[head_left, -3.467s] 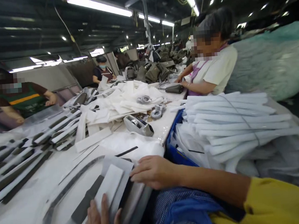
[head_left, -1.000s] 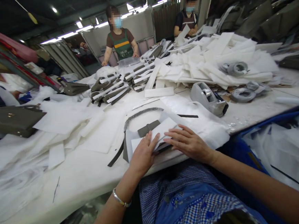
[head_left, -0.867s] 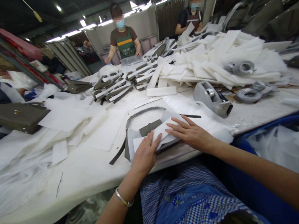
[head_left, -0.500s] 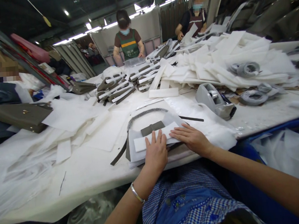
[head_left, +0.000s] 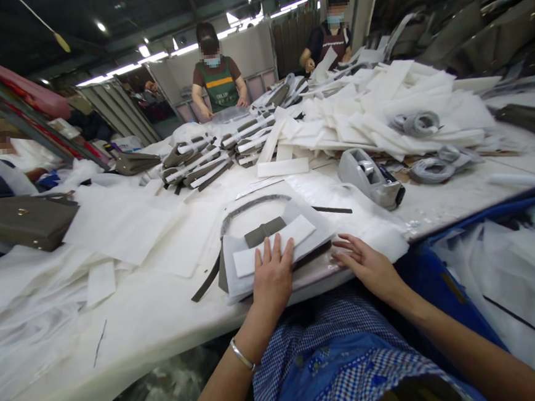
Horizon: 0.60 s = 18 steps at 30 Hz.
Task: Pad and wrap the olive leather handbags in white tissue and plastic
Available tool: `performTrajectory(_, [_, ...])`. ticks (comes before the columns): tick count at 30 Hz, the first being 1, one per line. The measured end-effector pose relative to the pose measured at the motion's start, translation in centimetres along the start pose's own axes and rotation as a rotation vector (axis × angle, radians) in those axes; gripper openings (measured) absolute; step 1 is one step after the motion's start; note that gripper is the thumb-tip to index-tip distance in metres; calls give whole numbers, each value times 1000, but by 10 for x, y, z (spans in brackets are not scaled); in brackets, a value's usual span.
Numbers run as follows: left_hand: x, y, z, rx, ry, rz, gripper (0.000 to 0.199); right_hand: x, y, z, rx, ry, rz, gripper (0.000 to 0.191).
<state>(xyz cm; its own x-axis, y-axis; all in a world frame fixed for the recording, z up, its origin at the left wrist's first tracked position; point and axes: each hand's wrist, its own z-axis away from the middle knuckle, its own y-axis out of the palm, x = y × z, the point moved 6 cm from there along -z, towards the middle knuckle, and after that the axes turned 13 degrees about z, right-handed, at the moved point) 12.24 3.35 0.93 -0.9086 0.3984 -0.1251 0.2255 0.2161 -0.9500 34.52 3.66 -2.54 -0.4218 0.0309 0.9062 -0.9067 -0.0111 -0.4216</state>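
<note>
My left hand lies with fingers spread on a white foam strip, pressing it onto a translucent sheet. Under the sheet is a dark grey-green bag piece, mostly covered. A grey-green tab shows just behind the strip. A wrapped handle arches beyond it, and a dark strap sticks out at the left. My right hand is at the right end of the bag piece, fingers apart and slightly curled, holding nothing that I can see.
A grey tape dispenser stands at the right, near tape rolls. Behind are heaped white foam sheets and wrapped handles. A blue bin is at right. Two people work across the table; another is at far left.
My right hand has come off the foam strip and moved right, to the end of the bag piece. My left hand remains on the strip. The whole view has shifted slightly.
</note>
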Motion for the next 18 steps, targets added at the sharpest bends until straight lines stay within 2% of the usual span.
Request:
performTrajectory(2, [1, 1, 0, -6, 6, 6, 56, -3, 9, -3, 85, 142, -229, 59])
performTrajectory(4, [1, 1, 0, -8, 14, 13, 57, -1, 16, -8, 128, 208, -374, 61])
performTrajectory(8, [1, 0, 2, -12, 21, 26, 57, 2, 29, -21, 264, 206, -307, 49])
performTrajectory(11, [4, -2, 3, -15, 17, 29, 57, -4, 28, -28, 242, 218, -166, 41])
performTrajectory(14, [11, -4, 7, -27, 18, 34, 58, 3, 26, -26, 208, 168, -74, 36])
performTrajectory(16, [15, -6, 10, -47, 26, 39, 59, 13, 28, -19, 201, 161, -174, 36])
performTrajectory(18, [18, -6, 13, -75, 37, 38, 59, 25, 34, -12, 201, 184, -416, 38])
